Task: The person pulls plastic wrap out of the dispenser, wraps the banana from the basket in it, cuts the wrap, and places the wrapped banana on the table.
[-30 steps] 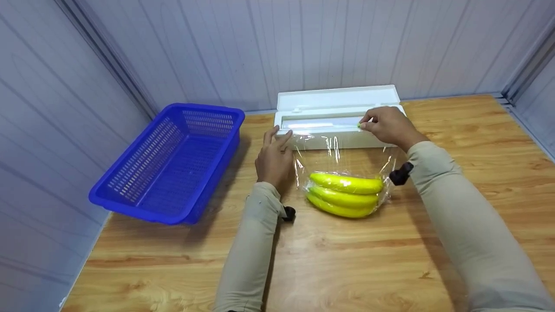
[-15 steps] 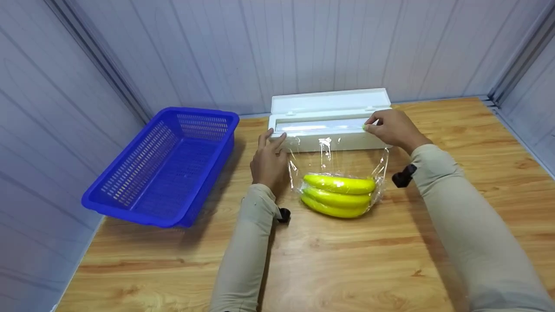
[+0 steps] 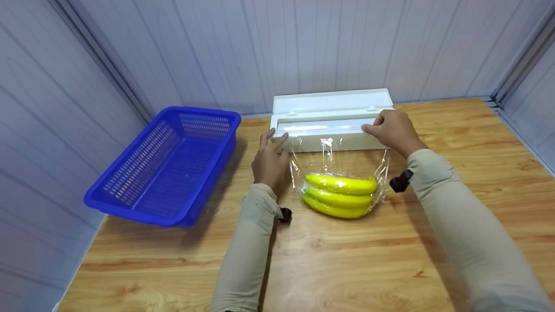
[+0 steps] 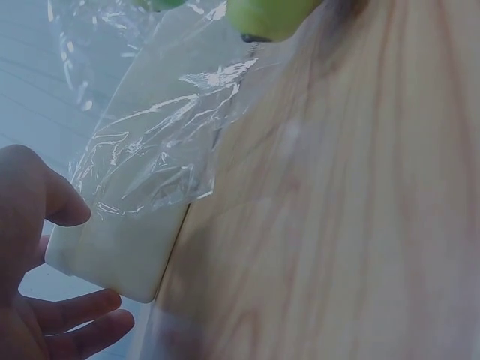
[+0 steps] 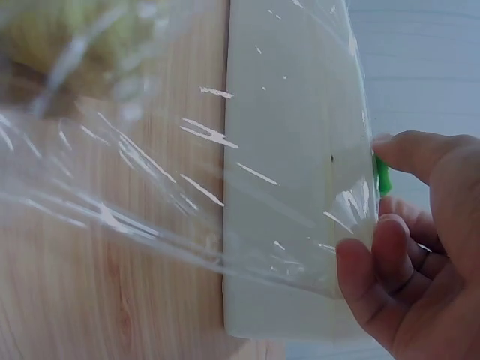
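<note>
In the head view a white cling film dispenser stands near the back wall with its lid raised. My left hand grips its left end, thumb and forefinger at the upper front edge. My right hand is at the right part of the top, where it pinches a small green slider that shows in the right wrist view. Clear plastic film runs from the dispenser over its front edge to a bunch of yellow bananas, which lies wrapped in film on the wooden table.
A blue plastic basket with slotted sides stands on the wooden table to the left. Pale panelled walls close off the back and both sides. Each wrist wears a small black camera.
Along the dispenser's edge, my right hand and the green slider have moved a little to the right. My left hand keeps its grip, and the view has shifted slightly.
</note>
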`<control>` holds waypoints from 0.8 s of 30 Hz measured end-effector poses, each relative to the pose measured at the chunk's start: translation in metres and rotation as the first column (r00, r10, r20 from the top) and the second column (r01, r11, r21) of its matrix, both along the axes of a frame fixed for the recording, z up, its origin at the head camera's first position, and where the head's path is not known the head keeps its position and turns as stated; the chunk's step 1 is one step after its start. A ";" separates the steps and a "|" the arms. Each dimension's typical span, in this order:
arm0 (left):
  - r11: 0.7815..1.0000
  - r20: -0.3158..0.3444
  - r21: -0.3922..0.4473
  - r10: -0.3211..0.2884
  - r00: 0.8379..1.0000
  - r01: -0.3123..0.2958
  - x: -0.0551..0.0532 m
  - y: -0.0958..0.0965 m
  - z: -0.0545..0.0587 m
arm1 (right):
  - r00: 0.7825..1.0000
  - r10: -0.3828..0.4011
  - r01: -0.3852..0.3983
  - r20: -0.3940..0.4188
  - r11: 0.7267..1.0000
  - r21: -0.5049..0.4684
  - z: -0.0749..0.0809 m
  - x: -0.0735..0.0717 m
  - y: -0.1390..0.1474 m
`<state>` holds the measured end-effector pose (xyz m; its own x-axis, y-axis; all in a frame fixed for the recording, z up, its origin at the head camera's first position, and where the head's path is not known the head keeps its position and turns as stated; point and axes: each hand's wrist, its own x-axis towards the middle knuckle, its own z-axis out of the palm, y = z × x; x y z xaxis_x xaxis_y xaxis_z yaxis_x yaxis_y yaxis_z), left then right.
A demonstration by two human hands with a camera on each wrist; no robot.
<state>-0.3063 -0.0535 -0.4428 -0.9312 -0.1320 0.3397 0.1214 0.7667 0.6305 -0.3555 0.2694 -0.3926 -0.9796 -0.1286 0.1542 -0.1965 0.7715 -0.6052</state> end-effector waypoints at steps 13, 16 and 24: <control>1.000 -0.010 0.011 -0.007 1.000 0.007 0.001 0.003 0.000 | 1.000 -0.022 0.022 -0.014 1.000 0.008 -0.002 0.008 0.009; 1.000 -0.020 -0.001 -0.013 1.000 0.013 0.002 0.002 0.002 | 0.998 -0.038 0.039 -0.056 0.999 0.012 -0.005 0.010 0.010; 1.000 -0.008 -0.004 -0.001 1.000 0.001 0.003 0.000 0.001 | 0.986 -0.108 0.108 -0.124 0.994 -0.003 -0.010 0.014 0.008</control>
<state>-0.3028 -0.0536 -0.4420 -0.9287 -0.1301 0.3472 0.1265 0.7690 0.6266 -0.3414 0.2777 -0.4028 -0.9613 -0.0240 0.2744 -0.1849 0.7946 -0.5783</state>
